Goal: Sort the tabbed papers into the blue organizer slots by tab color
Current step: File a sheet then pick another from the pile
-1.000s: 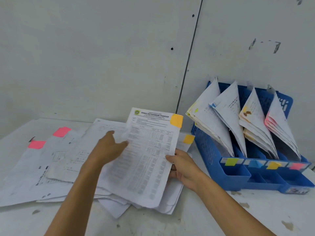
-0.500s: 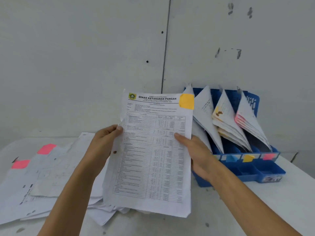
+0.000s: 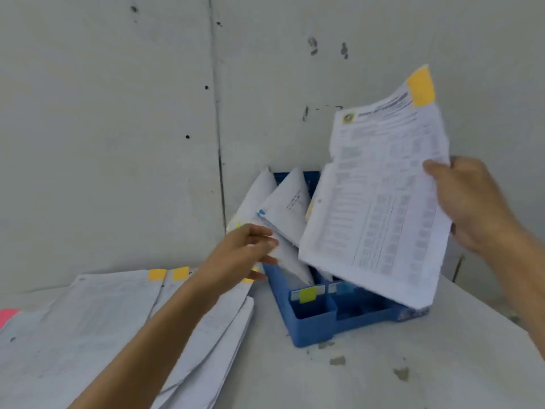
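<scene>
No legible text on held sheet (image 3: pixel 380 202)

I count two hands, left hand (image 3: pixel 239 252) and right hand (image 3: pixel 477 208); one blue organizer (image 3: pixel 312 326), lower centre; one lifted sheet (image 3: pixel 380 208), upper right; three orange tabs (image 3: pixel 420 85) in plain view; one pink tab (image 3: pixel 7 315), left edge.

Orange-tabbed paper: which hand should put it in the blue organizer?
Right. The right hand grips the orange-tabbed paper over the blue organizer; the left hand is busy pinching filed papers.

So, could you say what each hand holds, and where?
The right hand pinches the right edge of the orange-tabbed paper; left hand touches filed papers, grip unclear.
</scene>
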